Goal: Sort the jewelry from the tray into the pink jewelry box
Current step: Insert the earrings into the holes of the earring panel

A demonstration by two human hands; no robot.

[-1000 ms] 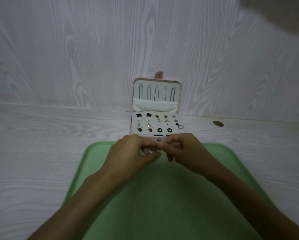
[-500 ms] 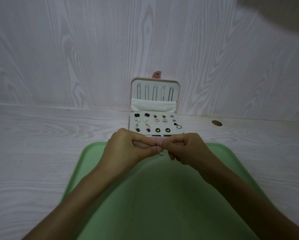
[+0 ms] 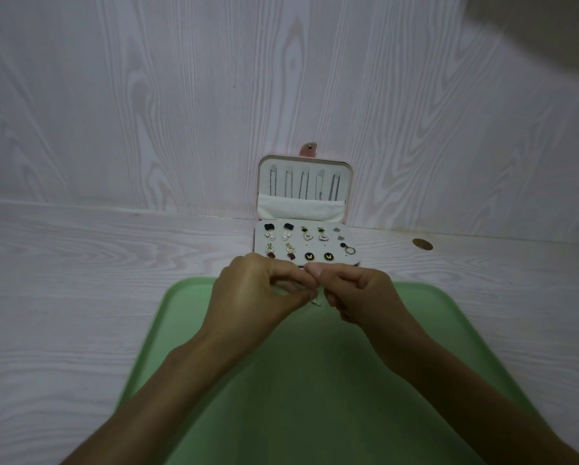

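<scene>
The pink jewelry box (image 3: 305, 158) stands open against the wall, its lid upright with several chains hanging inside. Its white earring panel (image 3: 348, 236) carries several pairs of earrings. In front of it lies the green tray (image 3: 315, 380). My left hand (image 3: 247, 297) and my right hand (image 3: 361, 297) meet over the tray's far edge, fingertips together, pinching a small silver earring (image 3: 316, 302) that dangles between them. Which fingers hold which part is too small to tell.
A white wood-grain table (image 3: 80, 297) and a matching wall surround the box. A small brass-coloured round fitting (image 3: 422, 244) sits in the table to the right of the box.
Both hands have stayed together at the tray's far edge, rising slightly toward the box. The small earring now hangs visibly below the fingertips.
</scene>
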